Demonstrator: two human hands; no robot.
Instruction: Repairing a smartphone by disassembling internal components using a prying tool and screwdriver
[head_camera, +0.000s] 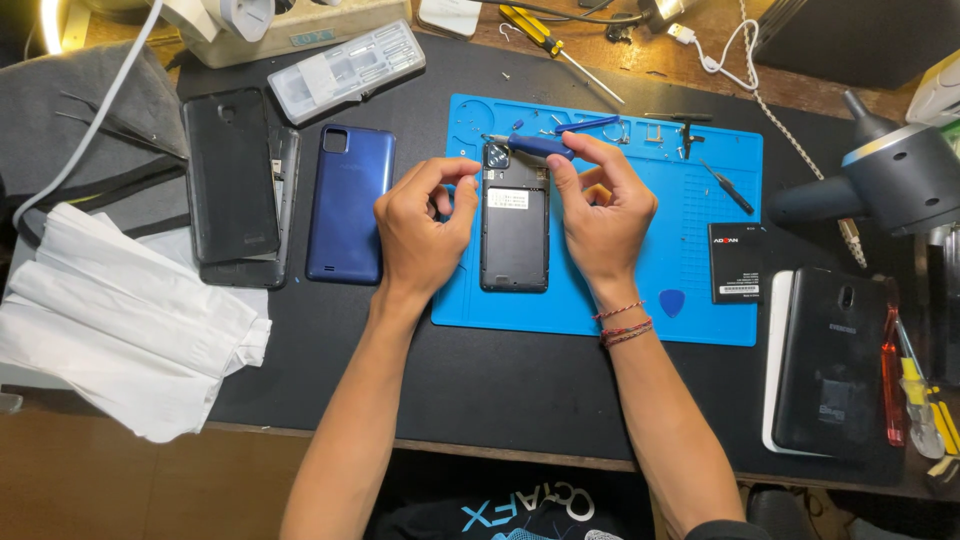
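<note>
Blue rubbery mat (690, 230): right hand (600, 215) grip pinches slim blue screwdriver (540, 146); left hand (425, 225) steadies opened phone (514, 235).

A small white rectangular label (512, 200) sits on the opened black phone (514, 240) at the blue mat's (690, 230) middle. On the mat's right edge lies a black battery (737, 263) with a white label patch (739, 289) near its bottom.

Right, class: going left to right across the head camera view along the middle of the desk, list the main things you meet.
White crumpled paper → black phone back cover → blue phone back cover → left hand → opened phone on the blue mat → right hand holding a blue screwdriver → black battery → black phone.
</note>
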